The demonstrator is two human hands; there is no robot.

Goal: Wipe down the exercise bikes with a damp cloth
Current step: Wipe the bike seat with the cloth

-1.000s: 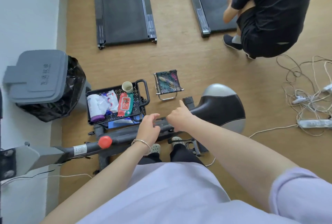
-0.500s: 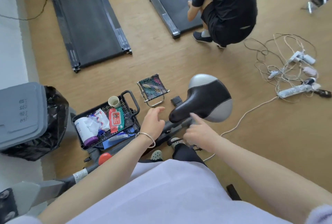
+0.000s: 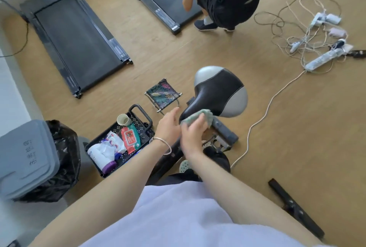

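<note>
right hand [image 3: 193,135] holds cloth [image 3: 205,113] against the bike saddle [image 3: 217,92]

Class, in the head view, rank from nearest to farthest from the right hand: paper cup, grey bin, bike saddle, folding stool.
1. Bike saddle, directly ahead, touching the cloth that the right hand grips.
2. Folding stool, ahead-left.
3. Paper cup, left, in the tray.
4. Grey bin, far left.
</note>
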